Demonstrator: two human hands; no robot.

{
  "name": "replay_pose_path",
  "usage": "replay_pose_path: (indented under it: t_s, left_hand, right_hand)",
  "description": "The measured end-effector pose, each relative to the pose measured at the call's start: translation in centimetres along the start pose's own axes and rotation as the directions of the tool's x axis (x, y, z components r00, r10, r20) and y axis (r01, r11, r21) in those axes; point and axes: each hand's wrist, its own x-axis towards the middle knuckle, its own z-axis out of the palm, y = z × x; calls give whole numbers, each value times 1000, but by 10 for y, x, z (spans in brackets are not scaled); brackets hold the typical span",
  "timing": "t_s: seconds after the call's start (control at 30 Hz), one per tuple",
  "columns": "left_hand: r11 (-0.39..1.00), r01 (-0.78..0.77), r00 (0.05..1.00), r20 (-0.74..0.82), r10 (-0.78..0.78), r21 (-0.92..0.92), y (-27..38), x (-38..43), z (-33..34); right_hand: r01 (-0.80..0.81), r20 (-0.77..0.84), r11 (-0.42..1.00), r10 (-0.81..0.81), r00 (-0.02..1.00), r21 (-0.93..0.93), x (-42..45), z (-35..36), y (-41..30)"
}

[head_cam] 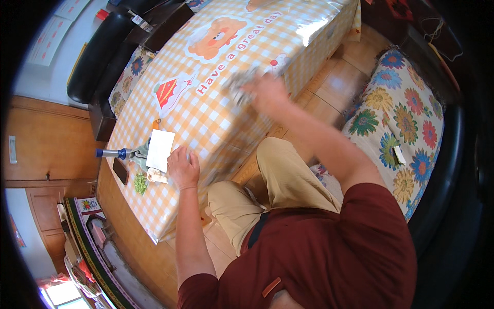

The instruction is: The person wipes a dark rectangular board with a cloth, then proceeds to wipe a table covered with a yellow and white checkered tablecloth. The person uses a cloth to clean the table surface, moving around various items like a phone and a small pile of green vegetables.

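My right hand (pixel 270 92) grips a crumpled grey cloth (pixel 242 85) over the table's near edge; both are blurred. Beneath it spreads a yellow-and-white checked plastic tablecloth (pixel 208 116), printed with a bear, a cake slice and writing. At the table's edge rests my left hand (pixel 183 167), its fingers loosely bent beside a blank white card or pad (pixel 160 150). Under and behind that pad lies a grey-green cloth (pixel 141 155). A cylinder with blue ends (pixel 115 153), perhaps a flashlight, lies against this cloth.
Near the left hand are a cream-coloured item (pixel 156 175), a small green plant-like bunch (pixel 140 183) and a dark phone (pixel 120 171). An orange-handled item (pixel 156 124) lies past the pad. A sofa with a flowered cover (pixel 401 112) stands at right, a black armchair (pixel 102 54) at far left.
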Motion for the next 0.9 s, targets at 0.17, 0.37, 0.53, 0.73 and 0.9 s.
replay_pose_path:
  t_s: [0.17, 0.37, 0.53, 0.73, 0.9]
  left_hand:
    - [1000, 15, 1000, -3, -15, -15, 5, 4, 2]
    - [1000, 13, 1000, 14, -13, 2, 1, 1, 0]
    - [1000, 2, 1000, 18, -2, 11, -1, 0, 1]
    - [1000, 16, 1000, -6, -16, 19, 4, 2, -2]
    - [1000, 16, 1000, -1, -16, 16, 3, 2, 1]
  right_hand:
    - [-413, -99, 904, 423, 901, 106, 32, -29, 69]
    - [49, -92, 974, -29, 995, 223, -39, 14, -66]
    - [274, -14, 918, -282, 959, 286, -62, 12, -90]
    - [-205, 32, 970, 203, 979, 127, 14, -22, 26]
    - [-274, -82, 955, 284, 955, 114, 17, -15, 17]
